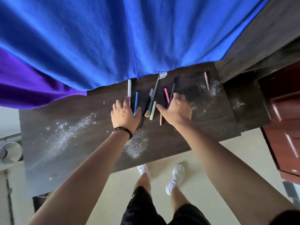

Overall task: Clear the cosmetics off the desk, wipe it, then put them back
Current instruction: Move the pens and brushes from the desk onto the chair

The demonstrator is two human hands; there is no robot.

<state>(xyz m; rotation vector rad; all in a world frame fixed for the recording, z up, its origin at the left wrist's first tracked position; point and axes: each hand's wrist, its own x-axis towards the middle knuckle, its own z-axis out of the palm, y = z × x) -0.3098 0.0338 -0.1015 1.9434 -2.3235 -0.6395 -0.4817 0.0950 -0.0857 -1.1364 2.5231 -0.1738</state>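
Forearms reach from the near edge toward a loose cluster of cosmetics lying on the dark desk [211, 117]; most of these slim sticks run with their long axes near-to-far, roughly in line with the reaching arms. Between the two hands lie a pale green tube [153, 110], a makeup brush [152, 96] and a thin tan stick [161, 120]; a blue pencil [135, 103] touches the inner edge of the left hand [125, 113], and a pink pencil [166, 95] and thin black pencils [171, 95] disappear under the right hand [176, 109]. Both hands lie palm down with fingers spread apart, bracketing the cluster from either side, nothing clamped in either; my reading is that they are about to sweep the sticks together, so the closing move would run across the sticks' long axes.

Farther out, a white tube [129, 88] lies just beyond the left fingers, and a lone pinkish stick [206, 81] sits well apart at the far right, nearer the right hand. Silvery glitter dust [65, 138] is scattered left, near-centre and right; a blue cloth [113, 38] hangs behind the desk.
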